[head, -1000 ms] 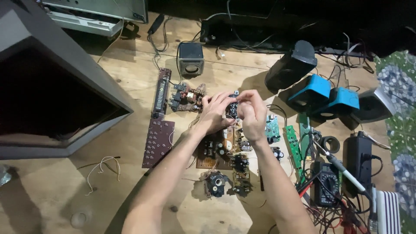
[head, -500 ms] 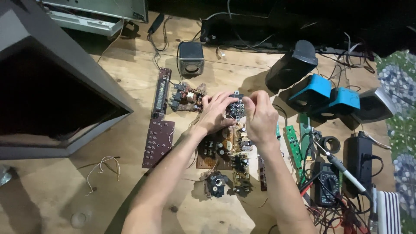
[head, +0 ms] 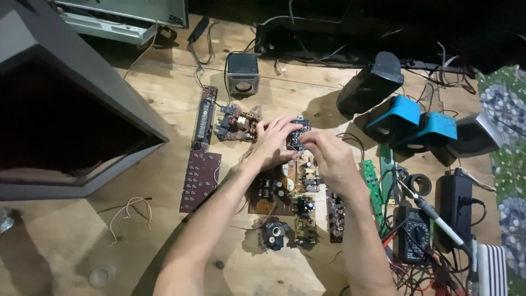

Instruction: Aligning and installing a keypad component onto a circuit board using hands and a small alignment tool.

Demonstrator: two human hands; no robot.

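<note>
A plywood floor is strewn with circuit boards and speakers. Above the large brown circuit board, the left hand and right hand both pinch a small dark electronic part, possibly a switch block, fingers closed around it.
</note>
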